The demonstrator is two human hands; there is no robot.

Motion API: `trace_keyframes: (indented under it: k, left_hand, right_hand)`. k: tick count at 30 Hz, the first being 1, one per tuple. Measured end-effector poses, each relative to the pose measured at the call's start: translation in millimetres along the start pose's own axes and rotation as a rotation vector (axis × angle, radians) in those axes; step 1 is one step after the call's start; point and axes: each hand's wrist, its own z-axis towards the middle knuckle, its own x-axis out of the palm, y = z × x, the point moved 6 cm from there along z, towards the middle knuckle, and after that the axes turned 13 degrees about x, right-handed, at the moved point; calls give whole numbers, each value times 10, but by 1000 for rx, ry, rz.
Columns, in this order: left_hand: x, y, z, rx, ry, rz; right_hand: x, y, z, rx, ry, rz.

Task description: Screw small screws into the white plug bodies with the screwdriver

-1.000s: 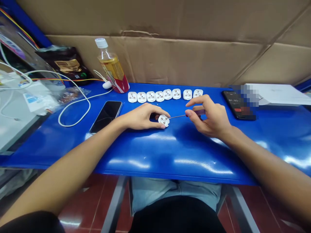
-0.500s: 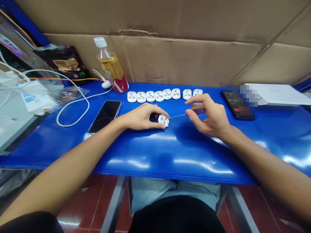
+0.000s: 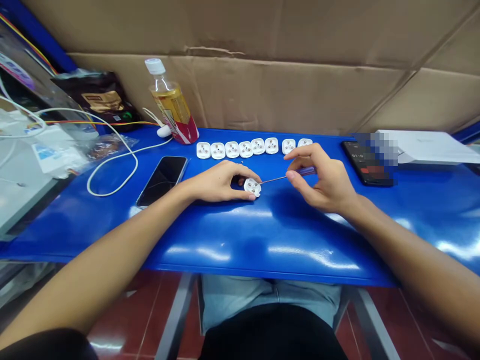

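Note:
My left hand [image 3: 227, 181] grips a small round white plug housing [image 3: 252, 187] between thumb and fingers, on the blue tabletop. Metal fittings show in its upturned face. My right hand [image 3: 318, 177] is closed around the handle of a screwdriver [image 3: 275, 179], its thin shaft pointing left. The tip meets the right edge of the plug housing; whether it sits in a screw is too small to tell. Behind both hands runs a row of several similar white plug housings [image 3: 232, 149], the rightmost partly covered by my right fingers.
A phone [image 3: 163, 180] lies left of my left hand, beside a white cable [image 3: 112, 186]. At the back left stand a drink bottle [image 3: 174, 110] and a dark pouch [image 3: 101, 97]. Another phone [image 3: 369, 162] and a white box [image 3: 427, 145] lie at the right. Cardboard [image 3: 281, 95] lines the back.
The fingers of my right hand have shifted slightly around the screwdriver handle. My left hand and the plug housing stay in place.

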Motion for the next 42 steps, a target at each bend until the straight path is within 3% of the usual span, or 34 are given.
trace_keyframes:
  k: [3, 7, 11, 15, 20, 24, 29, 34, 42]
  left_hand:
    - [1, 1, 0, -6, -1, 0]
    - [5, 5, 1, -3, 2, 4]
    - [4, 11, 1, 4, -6, -1]
    - [3, 13, -2, -5, -11, -5]
    - [3, 16, -5, -13, -21, -5]
    - [8, 21, -4, -16, -30, 0]
    - [11, 28, -3, -13, -45, -8]
    - [17, 26, 0, -13, -42, -13]
    - [14, 14, -1, -12, -46, -18]
  right_hand:
    - [-20, -17, 2, 27, -38, -50]
    - [1, -7, 4, 15, 31, 19]
    - [-24, -4, 8, 36, -19, -29]
    - [0, 10, 8, 15, 39, 39]
    - [-24, -2, 15, 41, -10, -37]
    - [4, 30, 23, 24, 47, 3]
    - [-12, 23, 38, 81, 6, -40]
    - [-13, 65, 59, 50, 111, 32]
    - [-18, 15, 69, 91, 91, 32]
